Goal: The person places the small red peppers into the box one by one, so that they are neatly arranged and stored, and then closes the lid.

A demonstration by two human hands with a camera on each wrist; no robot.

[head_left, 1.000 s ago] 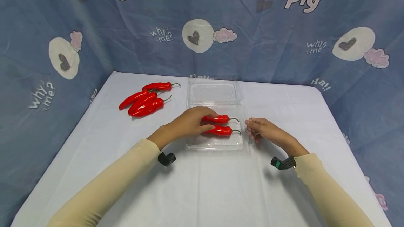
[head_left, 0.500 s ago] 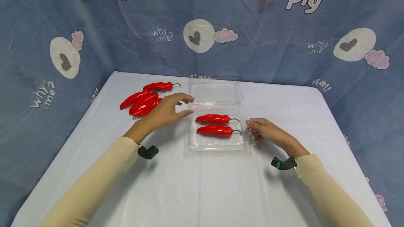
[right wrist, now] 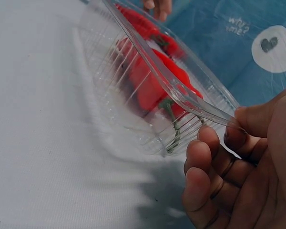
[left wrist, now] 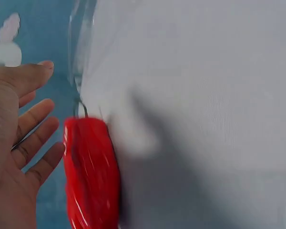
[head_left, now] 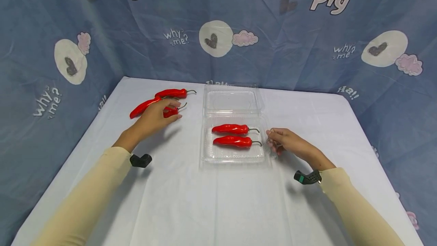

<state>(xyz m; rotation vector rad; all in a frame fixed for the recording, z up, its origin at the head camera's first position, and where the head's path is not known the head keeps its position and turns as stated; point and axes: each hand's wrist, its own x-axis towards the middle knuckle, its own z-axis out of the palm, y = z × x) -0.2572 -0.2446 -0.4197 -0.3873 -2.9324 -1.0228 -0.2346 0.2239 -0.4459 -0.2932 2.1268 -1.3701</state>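
My left hand (head_left: 150, 120) reaches over a pile of red chili peppers, its thumb and fingers spread apart around the nearest pepper (head_left: 170, 113). In the left wrist view that pepper (left wrist: 93, 171) lies just beyond the fingertips, green stem pointing away. The hand partly hides the pile. On the right, my right hand (head_left: 286, 139) pinches the rim of a clear plastic clamshell container (head_left: 232, 157) between thumb and forefinger, the other fingers loosely curled. Inside its base two red chili peppers lie side by side, a back one (head_left: 229, 128) and a front one (head_left: 232, 141), stems toward the right hand.
The container's lid (head_left: 233, 100) is folded back flat on the white-covered table (head_left: 246, 204). Another pepper (head_left: 170, 93) lies at the back of the pile and one (head_left: 145, 108) on its left. A blue printed cloth (head_left: 150, 60) hangs behind the table.
My left hand has let go of the front pepper in the container and moved left to the pile. The right hand has stayed at the container's rim.
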